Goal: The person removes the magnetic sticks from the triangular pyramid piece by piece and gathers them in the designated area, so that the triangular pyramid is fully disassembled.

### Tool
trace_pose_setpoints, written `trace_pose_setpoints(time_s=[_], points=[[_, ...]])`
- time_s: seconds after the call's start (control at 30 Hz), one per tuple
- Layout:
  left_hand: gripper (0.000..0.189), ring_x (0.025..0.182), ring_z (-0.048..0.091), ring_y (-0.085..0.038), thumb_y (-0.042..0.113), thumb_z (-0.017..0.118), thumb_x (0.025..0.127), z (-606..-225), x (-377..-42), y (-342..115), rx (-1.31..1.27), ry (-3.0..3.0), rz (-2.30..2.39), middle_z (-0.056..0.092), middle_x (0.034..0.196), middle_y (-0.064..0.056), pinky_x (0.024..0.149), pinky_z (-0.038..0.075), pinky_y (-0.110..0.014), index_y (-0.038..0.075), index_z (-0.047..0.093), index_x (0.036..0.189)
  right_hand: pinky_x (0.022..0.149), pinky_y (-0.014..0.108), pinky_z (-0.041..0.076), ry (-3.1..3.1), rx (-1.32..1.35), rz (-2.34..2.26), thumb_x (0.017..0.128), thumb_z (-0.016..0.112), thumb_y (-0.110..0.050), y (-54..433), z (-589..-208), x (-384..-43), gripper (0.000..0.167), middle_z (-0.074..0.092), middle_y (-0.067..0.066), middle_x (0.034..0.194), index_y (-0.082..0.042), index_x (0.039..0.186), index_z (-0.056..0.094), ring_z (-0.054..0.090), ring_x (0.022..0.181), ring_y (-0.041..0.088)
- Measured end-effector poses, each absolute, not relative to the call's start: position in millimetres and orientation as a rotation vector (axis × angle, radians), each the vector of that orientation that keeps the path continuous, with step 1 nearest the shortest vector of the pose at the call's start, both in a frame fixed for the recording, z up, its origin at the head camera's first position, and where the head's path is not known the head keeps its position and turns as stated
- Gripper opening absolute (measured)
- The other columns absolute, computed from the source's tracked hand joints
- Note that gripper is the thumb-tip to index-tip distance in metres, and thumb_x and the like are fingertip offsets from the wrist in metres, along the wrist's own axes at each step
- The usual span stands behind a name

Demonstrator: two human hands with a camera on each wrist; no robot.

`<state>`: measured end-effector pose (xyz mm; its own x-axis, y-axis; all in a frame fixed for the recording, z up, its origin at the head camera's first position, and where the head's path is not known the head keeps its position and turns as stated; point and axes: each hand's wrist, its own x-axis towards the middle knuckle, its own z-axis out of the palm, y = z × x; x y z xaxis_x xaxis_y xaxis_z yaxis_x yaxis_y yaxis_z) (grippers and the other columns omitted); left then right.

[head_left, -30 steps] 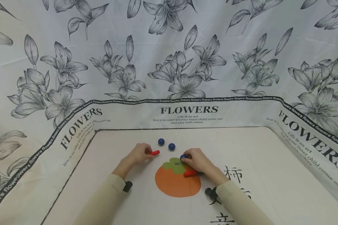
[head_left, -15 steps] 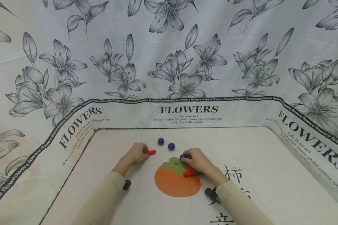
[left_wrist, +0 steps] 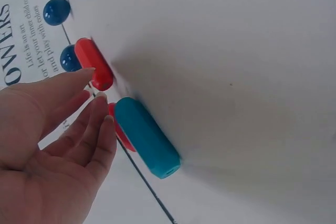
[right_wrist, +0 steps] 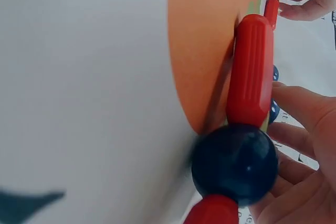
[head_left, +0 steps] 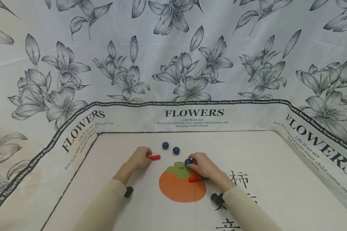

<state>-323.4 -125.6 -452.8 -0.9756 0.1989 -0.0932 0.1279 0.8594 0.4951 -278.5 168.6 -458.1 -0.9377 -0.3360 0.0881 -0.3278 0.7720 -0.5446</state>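
My left hand (head_left: 140,157) pinches one end of a red rod (head_left: 154,157) between thumb and fingertips, left of the printed persimmon. Close beside those fingers, the left wrist view shows a teal rod (left_wrist: 147,137) and part of another red piece (left_wrist: 122,129). My right hand (head_left: 203,165) grips a blue ball (head_left: 188,161) at the persimmon's leaf. Under that hand, a ribbed red rod (right_wrist: 252,72) meets a dark blue ball (right_wrist: 234,163), with a further red rod (right_wrist: 212,211) on the ball's other side. The right hand mostly hides this row in the head view.
Two loose blue balls, a farther one (head_left: 165,145) and a nearer one (head_left: 176,150), lie between the hands toward the back. The pale cloth (head_left: 133,211) bears an orange persimmon print (head_left: 182,189) and black characters. A flower-printed curtain (head_left: 127,117) rises behind.
My left hand has shifted slightly left with the red rod, which now lies more level. The right hand keeps its place at the blue ball.
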Motion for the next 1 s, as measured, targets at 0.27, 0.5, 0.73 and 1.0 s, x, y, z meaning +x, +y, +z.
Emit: trace_pose_setpoints(time_s=[0.27,0.5,0.73,1.0], points=[[0.028,0.095,0.057,-0.023,0.005,0.077,0.090,-448.0,-312.6,-124.3,0.406,2.893,0.845,0.065,0.106,-0.009,0.088,0.055,-0.037,0.003,0.070,0.117,0.088,0.044,0.055,2.964,-0.523,-0.864,0.088,0.076,-0.010,178.0,-451.7,-267.9,0.031,0.070,0.012,0.102,0.004,0.115,0.072,0.063,0.092,0.023],[0.028,0.099,0.060,-0.023,0.005,0.078,0.089,-446.7,-297.6,-101.7,0.590,2.854,0.873,0.066,0.107,-0.009,0.091,0.055,-0.039,0.003,0.069,0.116,0.081,0.040,0.054,2.977,-0.481,-0.804,0.087,0.079,-0.013,184.4,-450.7,-258.9,0.025,0.069,0.004,0.093,-0.001,0.108,0.075,0.059,0.084,0.017],[0.034,0.096,0.059,-0.020,0.012,0.078,0.092,-452.5,-284.3,-66.9,0.672,2.705,0.944,0.065,0.111,-0.007,0.086,0.056,-0.035,0.007,0.068,0.124,0.069,0.035,0.048,2.978,-0.465,-0.751,0.089,0.078,-0.014,186.0,-450.0,-255.9,0.013,0.063,-0.004,0.080,-0.008,0.099,0.077,0.053,0.075,0.015],[0.049,0.105,0.056,-0.016,0.021,0.080,0.090,-464.8,-277.1,-42.2,0.786,2.647,0.870,0.063,0.114,-0.002,0.091,0.053,-0.030,0.012,0.061,0.135,0.084,0.039,0.053,2.828,-0.612,-0.879,0.091,0.076,-0.010,191.2,-451.6,-249.7,0.017,0.071,-0.002,0.097,-0.005,0.107,0.076,0.060,0.087,0.014]])
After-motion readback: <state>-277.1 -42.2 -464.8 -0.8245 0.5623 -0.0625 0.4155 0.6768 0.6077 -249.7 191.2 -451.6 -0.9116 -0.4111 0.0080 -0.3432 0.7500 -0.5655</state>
